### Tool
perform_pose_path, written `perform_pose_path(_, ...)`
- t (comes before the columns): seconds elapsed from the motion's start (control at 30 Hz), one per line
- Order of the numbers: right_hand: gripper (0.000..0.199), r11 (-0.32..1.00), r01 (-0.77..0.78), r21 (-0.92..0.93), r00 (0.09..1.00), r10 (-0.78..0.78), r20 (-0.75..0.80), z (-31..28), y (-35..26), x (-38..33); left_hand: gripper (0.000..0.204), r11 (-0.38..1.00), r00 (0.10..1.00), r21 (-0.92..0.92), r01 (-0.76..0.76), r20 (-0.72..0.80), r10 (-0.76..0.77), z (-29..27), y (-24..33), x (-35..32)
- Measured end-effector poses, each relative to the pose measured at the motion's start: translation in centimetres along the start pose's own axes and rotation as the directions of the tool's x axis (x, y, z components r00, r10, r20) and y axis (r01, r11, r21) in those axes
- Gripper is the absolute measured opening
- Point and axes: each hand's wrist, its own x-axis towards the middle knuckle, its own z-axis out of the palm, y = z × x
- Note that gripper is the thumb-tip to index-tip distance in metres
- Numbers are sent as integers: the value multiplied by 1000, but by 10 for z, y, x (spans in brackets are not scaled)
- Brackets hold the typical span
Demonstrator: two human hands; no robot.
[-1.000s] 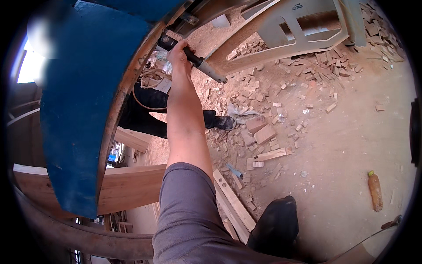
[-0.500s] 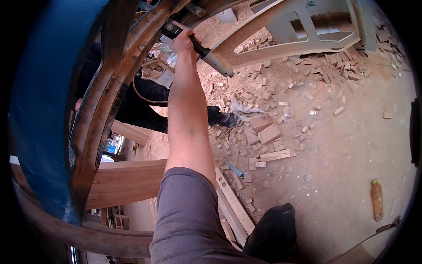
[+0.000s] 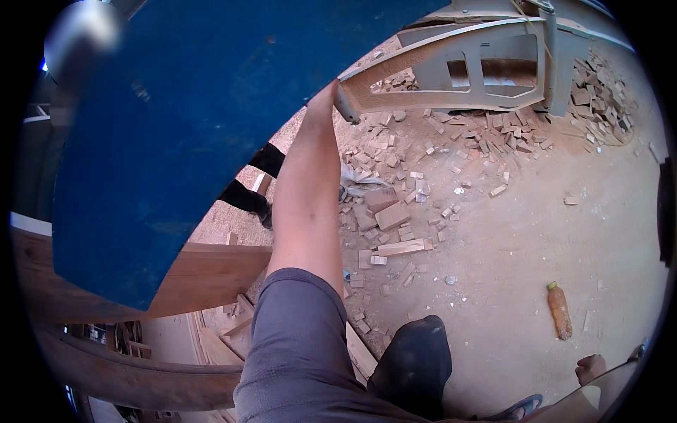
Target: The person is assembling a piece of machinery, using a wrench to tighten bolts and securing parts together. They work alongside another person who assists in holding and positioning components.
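Blue panel [image 3: 211, 134]: now fills upper left, hiding the raised hand at the wrist; grip cannot be told. Tool [image 3: 345, 111]: only its grey tip shows, earlier fully visible.

one big blue panel [image 3: 211, 120] is filling the upper left of the view. one bare forearm [image 3: 307, 190] with a grey sleeve is reaching up beside it, and its hand is hiding behind the panel's edge, so zero hands are showing whole. one grey tool end [image 3: 345, 111] is poking out there. one grey cut-out frame [image 3: 486, 67] is lying on the sandy floor. one orange bottle [image 3: 559, 310] is lying alone on the ground. two dark legs [image 3: 247, 197] of another person are showing past the panel. one bare foot [image 3: 591, 366] is peeking in low on the right. the wood offcuts [image 3: 395, 215] are lying too many to count, dozens scattered.
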Motion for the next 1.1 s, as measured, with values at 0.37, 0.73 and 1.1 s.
perform_pose_path(0.37,27,923,349,-164,931,-362,-57,-57,-111,-4,100,867,567,135,480,706,-424,66,-86,-371)
perform_pose_path(0.73,33,856,450,-256,881,-473,-33,-71,-201,-21,110,772,920,-520,366,325,-217,-51,-19,-313)
perform_pose_path(1.1,42,839,364,-405,931,-334,146,-45,-146,-15,94,171,983,-975,143,120,-138,-170,68,-214)
